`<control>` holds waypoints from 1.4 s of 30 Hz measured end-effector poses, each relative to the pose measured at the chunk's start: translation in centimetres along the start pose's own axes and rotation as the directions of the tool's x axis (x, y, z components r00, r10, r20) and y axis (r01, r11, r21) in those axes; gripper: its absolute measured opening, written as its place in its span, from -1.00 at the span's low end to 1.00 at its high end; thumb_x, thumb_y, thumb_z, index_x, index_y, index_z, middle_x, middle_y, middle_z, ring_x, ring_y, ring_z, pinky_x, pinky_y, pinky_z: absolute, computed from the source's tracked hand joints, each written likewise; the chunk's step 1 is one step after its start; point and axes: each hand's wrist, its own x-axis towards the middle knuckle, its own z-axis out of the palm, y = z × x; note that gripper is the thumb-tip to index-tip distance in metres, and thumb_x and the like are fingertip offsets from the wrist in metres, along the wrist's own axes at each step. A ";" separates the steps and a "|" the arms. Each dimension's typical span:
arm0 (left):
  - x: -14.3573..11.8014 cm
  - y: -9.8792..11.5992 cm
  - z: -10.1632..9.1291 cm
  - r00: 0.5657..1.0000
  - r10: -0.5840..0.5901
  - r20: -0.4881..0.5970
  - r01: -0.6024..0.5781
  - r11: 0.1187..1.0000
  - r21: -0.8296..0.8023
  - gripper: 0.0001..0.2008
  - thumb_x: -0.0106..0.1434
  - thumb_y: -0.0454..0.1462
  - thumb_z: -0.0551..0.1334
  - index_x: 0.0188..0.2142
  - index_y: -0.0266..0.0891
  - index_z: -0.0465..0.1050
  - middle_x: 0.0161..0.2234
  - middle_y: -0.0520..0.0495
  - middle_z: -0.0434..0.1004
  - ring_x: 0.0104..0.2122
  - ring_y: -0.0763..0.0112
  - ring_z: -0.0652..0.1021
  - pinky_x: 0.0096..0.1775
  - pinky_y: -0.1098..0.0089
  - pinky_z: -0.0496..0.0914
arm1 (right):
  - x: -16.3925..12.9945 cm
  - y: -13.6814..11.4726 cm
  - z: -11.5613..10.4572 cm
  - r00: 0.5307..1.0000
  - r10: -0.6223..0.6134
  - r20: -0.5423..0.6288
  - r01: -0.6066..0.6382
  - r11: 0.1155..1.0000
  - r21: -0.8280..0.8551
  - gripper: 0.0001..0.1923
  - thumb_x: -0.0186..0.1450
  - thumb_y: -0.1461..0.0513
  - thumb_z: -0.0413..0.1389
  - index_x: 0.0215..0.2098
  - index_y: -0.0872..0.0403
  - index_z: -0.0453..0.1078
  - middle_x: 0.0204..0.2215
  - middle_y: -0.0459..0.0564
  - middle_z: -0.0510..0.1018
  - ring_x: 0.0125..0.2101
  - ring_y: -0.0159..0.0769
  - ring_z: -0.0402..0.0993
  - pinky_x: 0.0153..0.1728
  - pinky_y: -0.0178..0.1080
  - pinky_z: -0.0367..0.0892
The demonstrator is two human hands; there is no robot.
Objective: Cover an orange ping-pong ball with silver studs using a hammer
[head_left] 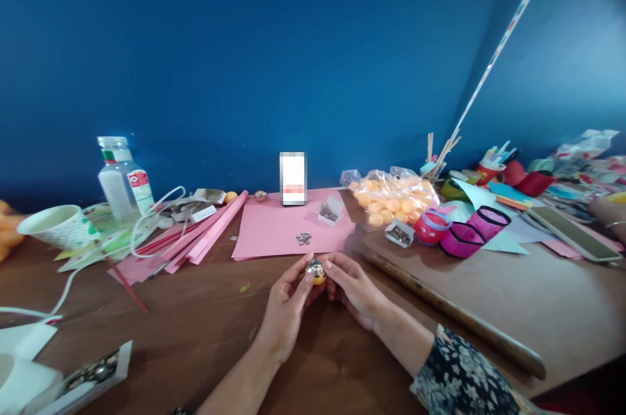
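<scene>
At the far left, a paper cup lies on its side on the wooden surface, and a clear bottle stands just behind it. A white cable runs between them. Near the bottom left corner sits an open box with small metal pieces inside. Pink strips lie beside a pink sheet; on the sheet there are a small pile of studs and a little white box.

In the middle, the left hand and the right hand meet just in front of the sheet. Both are closed around a small orange ball with a shiny metal piece on it, held between the fingertips, a little above the surface.

To the right, a bag of orange balls rests near a red cup and magenta paper rings. A wooden stick lies across the surface.
</scene>
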 end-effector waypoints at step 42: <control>0.9 0.1 -1.1 0.957 0.096 -0.273 -0.128 0.987 -0.101 -0.56 0.08 -0.22 0.22 -0.01 -0.14 0.28 -0.20 -0.06 0.45 -0.31 0.48 0.49 -0.15 0.32 0.38 | 3.2 -2.7 1.3 0.901 -0.400 0.170 0.357 0.458 -0.814 -0.88 0.21 0.25 -0.05 -0.40 0.11 0.29 -0.50 -0.11 0.42 -0.48 -0.42 0.32 -0.41 -0.37 0.23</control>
